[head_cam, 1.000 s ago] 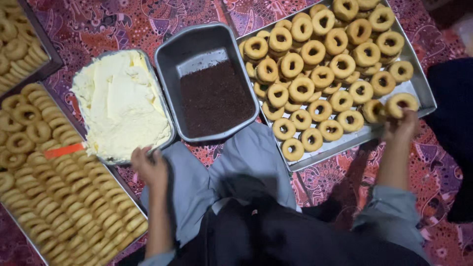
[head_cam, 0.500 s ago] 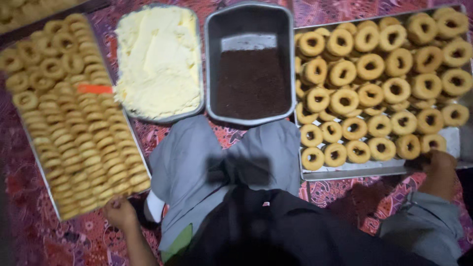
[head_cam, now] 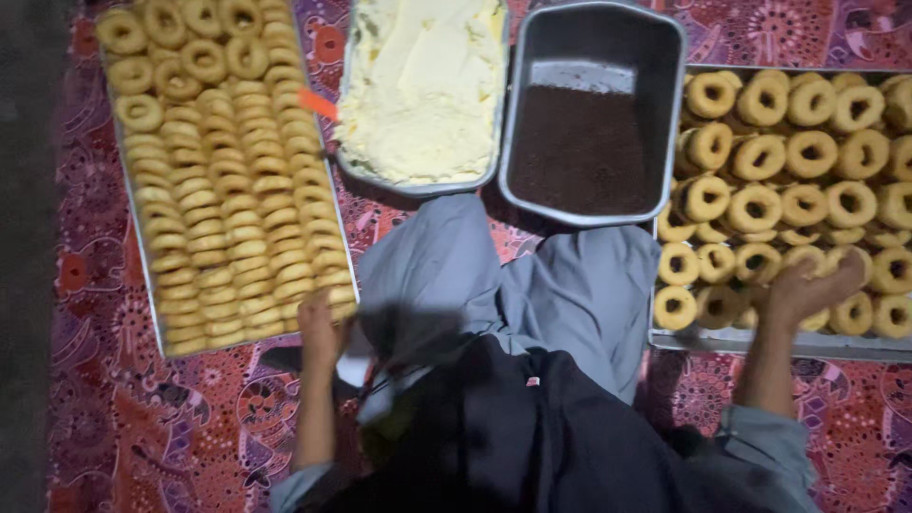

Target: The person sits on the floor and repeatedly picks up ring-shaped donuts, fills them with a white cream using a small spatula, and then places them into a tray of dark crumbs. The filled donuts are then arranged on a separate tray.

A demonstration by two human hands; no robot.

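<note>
Red patterned cloth (head_cam: 171,418) covers the floor under everything. On it, the right hand (head_cam: 803,290) lies with fingers spread flat over pale ring-shaped pastries (head_cam: 788,204) in the right metal tray (head_cam: 760,344), gripping nothing clearly. Fingers curled, the left hand (head_cam: 318,328) touches the near corner of the left metal tray (head_cam: 152,285) of stacked rings; between them sit a pan of cream (head_cam: 418,90) and a pan of dark sprinkles (head_cam: 584,142)

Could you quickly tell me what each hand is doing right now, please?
Left hand: at the corner of the left doughnut tray; grip cannot be told.
Right hand: fingers curled over doughnuts on the right tray; whether gripping, unclear.
</note>
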